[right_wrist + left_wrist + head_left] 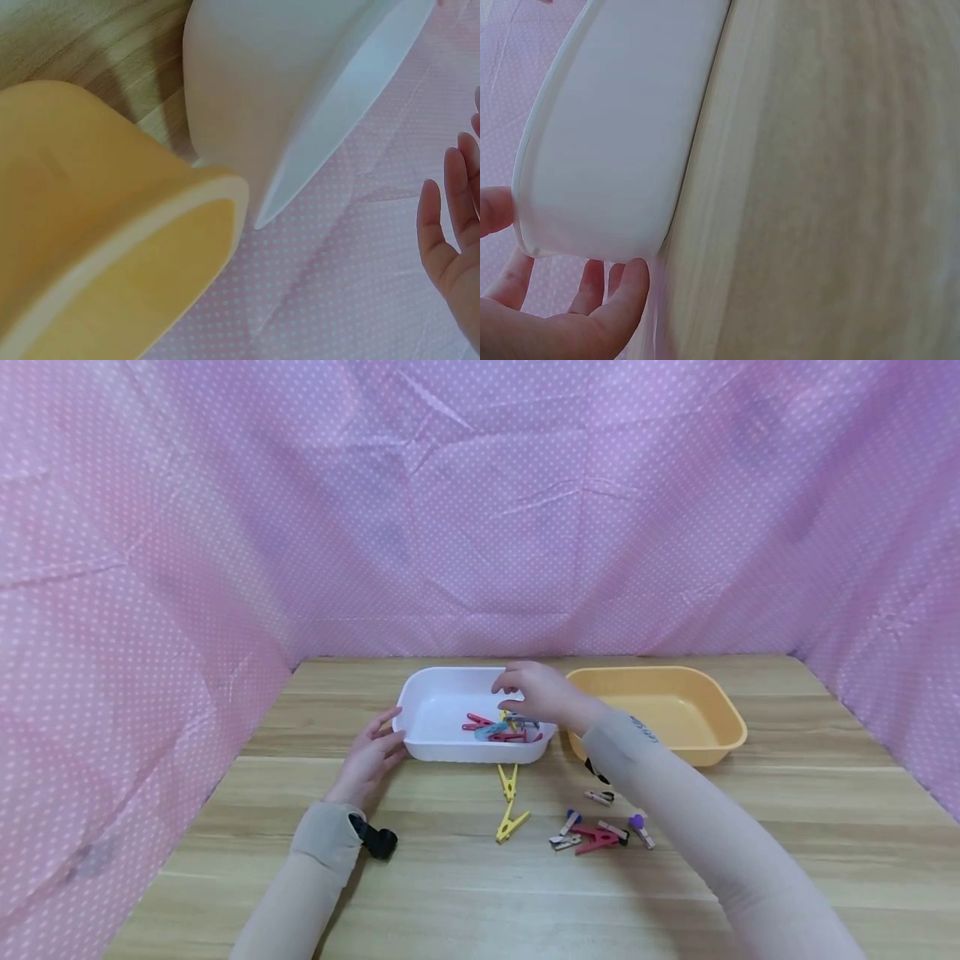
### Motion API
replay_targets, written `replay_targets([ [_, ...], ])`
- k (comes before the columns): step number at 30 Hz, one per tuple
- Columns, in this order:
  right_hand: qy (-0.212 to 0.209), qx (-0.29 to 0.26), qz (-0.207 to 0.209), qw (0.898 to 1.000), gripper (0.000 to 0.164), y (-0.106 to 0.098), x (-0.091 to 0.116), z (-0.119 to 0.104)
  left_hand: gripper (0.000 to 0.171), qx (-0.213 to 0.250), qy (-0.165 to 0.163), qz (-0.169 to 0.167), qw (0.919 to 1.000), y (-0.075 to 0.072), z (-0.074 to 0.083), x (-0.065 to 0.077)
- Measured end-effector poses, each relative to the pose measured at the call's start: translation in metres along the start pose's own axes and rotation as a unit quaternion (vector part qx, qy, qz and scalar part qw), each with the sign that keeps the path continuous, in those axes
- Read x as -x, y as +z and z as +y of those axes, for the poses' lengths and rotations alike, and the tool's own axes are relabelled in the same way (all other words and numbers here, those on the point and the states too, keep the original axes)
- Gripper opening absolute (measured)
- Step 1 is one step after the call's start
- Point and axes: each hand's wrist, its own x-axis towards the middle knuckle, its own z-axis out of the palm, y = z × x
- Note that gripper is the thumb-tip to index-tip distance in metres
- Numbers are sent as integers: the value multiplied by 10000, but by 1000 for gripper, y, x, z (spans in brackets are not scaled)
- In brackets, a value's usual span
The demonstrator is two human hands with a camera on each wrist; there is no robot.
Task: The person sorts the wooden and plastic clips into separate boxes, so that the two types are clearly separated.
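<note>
My left hand (367,756) rests at the left end of a white plastic basin (442,752), fingertips touching its outer wall and rim. In the left wrist view, several fingers (626,300) lie along that wall. Above the basin's right side hovers my right hand (540,692), fingers loosely bent and holding nothing. Below it in the basin lie red clothespins (477,722), a yellow clothespin and a bluish clip (490,732). The right wrist view shows the same hand (457,225) with fingers apart.
A yellow basin (731,735) stands right beside the white one. In front on the wooden table (420,877) lie two yellow clothespins (510,822), a red clothespin (596,838) and several small wooden pegs (641,833). Pink dotted cloth (480,527) hangs behind.
</note>
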Motion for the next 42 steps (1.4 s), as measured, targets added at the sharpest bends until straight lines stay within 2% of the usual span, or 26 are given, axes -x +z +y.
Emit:
replay_targets([
  [9,-233,-173,-28,9996,20,-4,11,-7,54,-41,28,-63,10000,0,2,-2],
  [24,-1225,-214,478,9911,18,-2,25,-28,55,-13,66,-89,9999,-1,1,-3],
  [35,-1556,-200,498,9864,19,6,40,-37,55,45,80,-59,9999,1,0,0],
  [42,-1528,-64,397,9874,19,8,50,-44,55,54,77,-16,10000,1,-1,1],
])
